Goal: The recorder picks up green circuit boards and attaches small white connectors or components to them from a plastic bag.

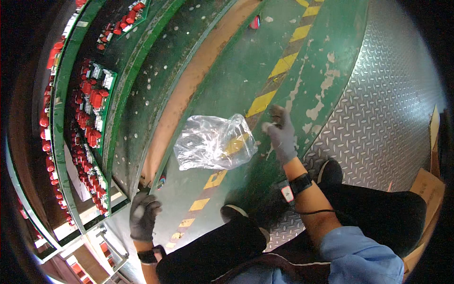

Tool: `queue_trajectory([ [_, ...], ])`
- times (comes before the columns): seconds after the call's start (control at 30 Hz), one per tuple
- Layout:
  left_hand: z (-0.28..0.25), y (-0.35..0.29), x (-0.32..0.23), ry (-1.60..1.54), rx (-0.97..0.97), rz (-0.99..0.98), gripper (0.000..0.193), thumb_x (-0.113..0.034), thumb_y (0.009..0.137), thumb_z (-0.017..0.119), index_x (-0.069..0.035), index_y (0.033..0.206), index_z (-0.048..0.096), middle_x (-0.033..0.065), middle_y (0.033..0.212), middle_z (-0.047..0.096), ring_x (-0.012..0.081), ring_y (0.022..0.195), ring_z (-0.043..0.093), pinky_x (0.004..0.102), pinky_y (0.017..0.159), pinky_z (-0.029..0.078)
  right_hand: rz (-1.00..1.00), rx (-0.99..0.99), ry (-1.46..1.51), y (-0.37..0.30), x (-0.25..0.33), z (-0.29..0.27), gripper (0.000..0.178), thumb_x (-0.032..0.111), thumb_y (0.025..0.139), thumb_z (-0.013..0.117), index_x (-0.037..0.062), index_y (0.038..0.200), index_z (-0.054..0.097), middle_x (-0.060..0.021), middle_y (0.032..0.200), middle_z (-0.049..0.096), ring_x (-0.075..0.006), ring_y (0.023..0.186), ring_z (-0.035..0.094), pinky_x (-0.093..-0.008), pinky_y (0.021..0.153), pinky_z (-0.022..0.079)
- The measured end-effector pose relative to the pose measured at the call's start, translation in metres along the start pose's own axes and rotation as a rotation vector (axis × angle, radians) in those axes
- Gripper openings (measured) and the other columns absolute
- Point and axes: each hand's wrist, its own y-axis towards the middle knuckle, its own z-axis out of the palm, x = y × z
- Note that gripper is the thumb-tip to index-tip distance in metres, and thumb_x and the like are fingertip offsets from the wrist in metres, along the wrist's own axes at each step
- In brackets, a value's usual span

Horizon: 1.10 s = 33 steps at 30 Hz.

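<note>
A clear, crumpled plastic bag (pixel 208 144) lies on the green surface between my hands, across the worn yellow striped line. My right hand (pixel 281 132), in a grey glove, hovers just right of the bag and apart from it. Its fingers are bent, the thumb stands away from them, and nothing shows in the grasp. Lower left, my left hand (pixel 145 215) in a darker glove is at the near end of a brown strip (pixel 175 106). The left fingers are loosely curled and apart, with no held thing visible. A small colourful object (pixel 161 181) lies just beyond that hand.
Green racks at left carry rows of red and white parts (pixel 92 102). A small red-and-blue object (pixel 255 22) lies far up by the brown strip. Metal tread plate (pixel 373 109) covers the right side, with cardboard (pixel 425 189) at its edge. My knees are close below.
</note>
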Motion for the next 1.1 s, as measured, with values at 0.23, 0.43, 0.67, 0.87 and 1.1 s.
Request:
queue_trajectory([
  [0.23, 0.066, 0.065, -0.011, 0.325, 0.270, -0.307, 0.052, -0.024, 0.080, 0.065, -0.001, 0.122, 0.043, 0.0205, 0.113, 0.055, 0.0313, 0.101, 0.058, 0.0407, 0.087, 0.049, -0.109, 0.355, -0.766, -0.001, -0.051, 0.026, 0.055, 0.009, 0.075, 0.058, 0.0092, 0.128, 0.040, -0.0166, 0.093, 0.062, -0.0326, 0.086, 0.062, -0.0388, 0.076, 0.049],
  [0.43, 0.075, 0.104, 0.010, 0.645, 0.532, -0.227, 0.044, -0.013, 0.083, 0.060, -0.002, 0.123, 0.044, 0.0161, 0.112, 0.056, 0.0248, 0.101, 0.058, 0.0374, 0.086, 0.050, 0.032, 0.374, -0.351, -0.008, -0.038, 0.005, 0.043, 0.004, 0.076, 0.056, 0.0048, 0.119, 0.050, -0.0142, 0.097, 0.062, -0.0247, 0.085, 0.062, -0.0325, 0.076, 0.048],
  [0.67, 0.116, 0.131, 0.083, 0.462, 0.716, -0.248, 0.042, -0.017, 0.078, 0.067, 0.000, 0.113, 0.053, 0.0113, 0.113, 0.056, 0.0188, 0.100, 0.058, 0.0308, 0.087, 0.048, -0.237, -0.059, -0.389, -0.009, -0.030, -0.056, 0.038, 0.003, 0.073, 0.065, 0.0008, 0.109, 0.052, -0.0086, 0.093, 0.061, -0.0163, 0.080, 0.058, -0.0283, 0.073, 0.048],
  [0.87, 0.184, 0.111, 0.105, 0.388, 1.219, -0.159, 0.056, -0.016, 0.080, 0.067, -0.008, 0.130, 0.043, 0.0093, 0.123, 0.051, 0.0191, 0.103, 0.056, 0.0321, 0.087, 0.048, -0.447, 0.174, -0.745, -0.040, -0.004, -0.056, 0.021, 0.010, 0.071, 0.072, 0.0039, 0.088, 0.061, -0.0141, 0.100, 0.058, -0.0259, 0.077, 0.060, -0.0309, 0.070, 0.050],
  [1.1, 0.167, 0.117, 0.109, 0.607, 0.889, 0.033, 0.085, -0.014, 0.076, 0.070, -0.011, 0.143, 0.018, 0.0160, 0.145, 0.023, 0.0257, 0.120, 0.044, 0.0338, 0.089, 0.049, -0.334, 0.605, -0.654, 0.012, -0.038, 0.006, 0.043, 0.010, 0.073, 0.067, 0.0069, 0.114, 0.054, -0.0115, 0.114, 0.057, -0.0269, 0.095, 0.059, -0.0341, 0.083, 0.049],
])
